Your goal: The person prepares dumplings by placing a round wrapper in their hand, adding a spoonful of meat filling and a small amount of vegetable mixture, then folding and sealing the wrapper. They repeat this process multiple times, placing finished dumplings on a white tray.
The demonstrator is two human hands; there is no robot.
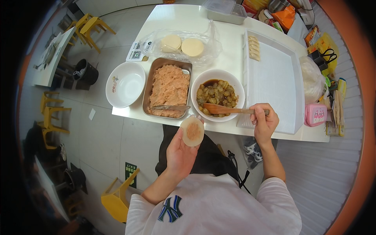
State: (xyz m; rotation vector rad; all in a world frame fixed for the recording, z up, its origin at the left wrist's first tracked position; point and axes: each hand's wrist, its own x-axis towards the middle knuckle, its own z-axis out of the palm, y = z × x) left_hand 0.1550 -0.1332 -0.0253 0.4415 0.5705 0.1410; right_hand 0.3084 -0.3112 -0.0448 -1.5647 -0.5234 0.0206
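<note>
A round dough wrapper (200,132) with a thin smear of pinkish filling (193,131) lies on the fingers of my left hand (182,152), its thumb on the rim. My right hand (265,122) grips the handle of a wooden spoon (218,109), whose bowl end dips into chunky brown filling in a white bowl (240,88). Left of that bowl, a metal tray (190,70) holds pink minced filling (169,85) with a flat spreader (170,107) across its near end. Two stacks of wrappers (192,47) sit on clear plastic behind.
A white bowl (126,83) with a bare inside stands at the table's left. On the right, a ribbed white tray (273,85) carries a short row of dumplings (253,48). Bags and a pink case (315,115) crowd the right edge. A yellow stool (116,204) stands behind left.
</note>
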